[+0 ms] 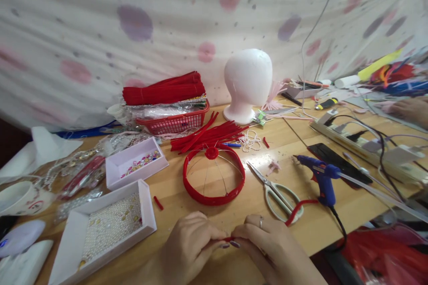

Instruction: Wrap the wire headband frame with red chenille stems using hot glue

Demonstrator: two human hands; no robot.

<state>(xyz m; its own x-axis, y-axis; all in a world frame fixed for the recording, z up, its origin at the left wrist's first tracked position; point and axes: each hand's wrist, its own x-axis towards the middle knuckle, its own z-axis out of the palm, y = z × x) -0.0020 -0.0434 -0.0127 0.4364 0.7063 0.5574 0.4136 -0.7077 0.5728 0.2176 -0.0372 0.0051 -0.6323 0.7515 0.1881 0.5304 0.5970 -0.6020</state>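
Observation:
My left hand [192,245] and my right hand [264,245] meet at the bottom middle, both pinching a short red fuzzy strip [228,239] between thumbs and fingers. Just beyond them lies a round red frame [214,199] with thin wires rising to a small red disc [211,153]. To its right, scissors [279,200] with pale handles lie with blades slightly apart, a curved red stem [299,208] across one handle. A blue glue gun [323,176] rests farther right. A small red piece [158,203] lies left of the frame.
White trays of beads [151,220] and gems [110,171] are at left. Behind are a red basket [177,124], red stems [214,136] and a white foam head [248,80]. A phone [337,164] and power strip [361,147] sit right, near another person's hand [409,110].

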